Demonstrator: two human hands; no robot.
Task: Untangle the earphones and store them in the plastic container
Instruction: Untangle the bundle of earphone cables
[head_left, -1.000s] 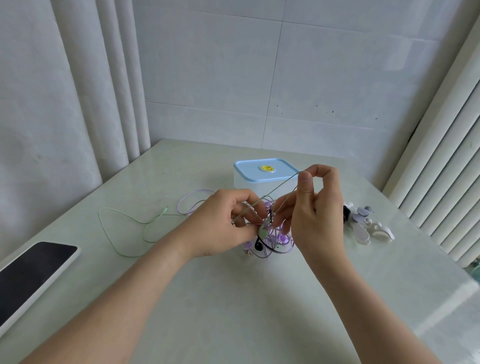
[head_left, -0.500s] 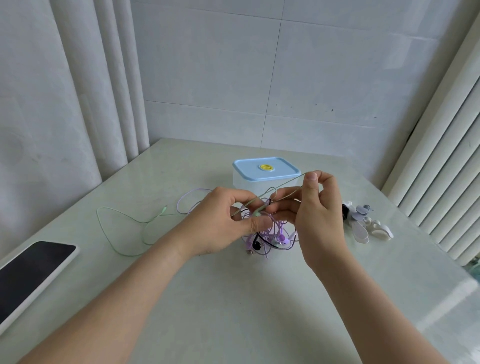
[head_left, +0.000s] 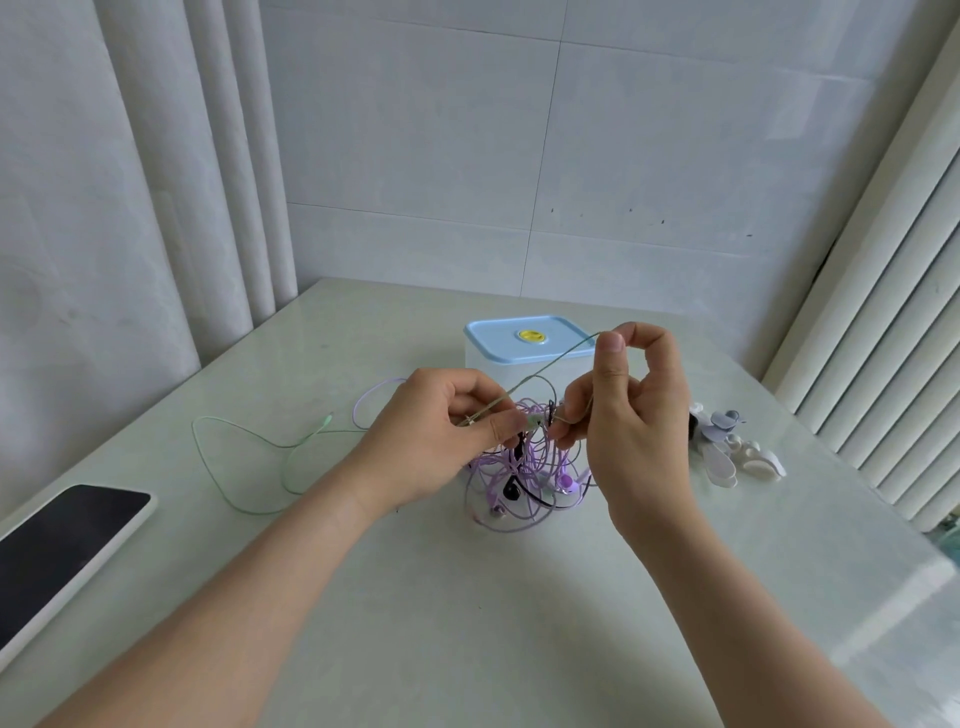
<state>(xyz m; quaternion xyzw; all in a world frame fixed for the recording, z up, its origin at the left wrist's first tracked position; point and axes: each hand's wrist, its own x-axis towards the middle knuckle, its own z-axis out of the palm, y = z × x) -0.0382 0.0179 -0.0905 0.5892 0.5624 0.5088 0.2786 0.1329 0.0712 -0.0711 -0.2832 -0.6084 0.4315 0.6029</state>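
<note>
Pinching a thin green cord (head_left: 550, 364) between thumb and forefinger, the right hand (head_left: 639, 426) draws it taut above the knot, while the left hand (head_left: 436, 436) grips the same cord lower down, at the top of the tangled earphones (head_left: 524, 467). The purple and black bundle hangs from the hands to the worktop (head_left: 467, 623), and a loose green tail (head_left: 280, 446) trails off to the left. Just beyond, the plastic container (head_left: 519, 343) stands with its blue lid on. On this showing the untangling is only under way: no set looks free, and nothing can be seen stored.
</note>
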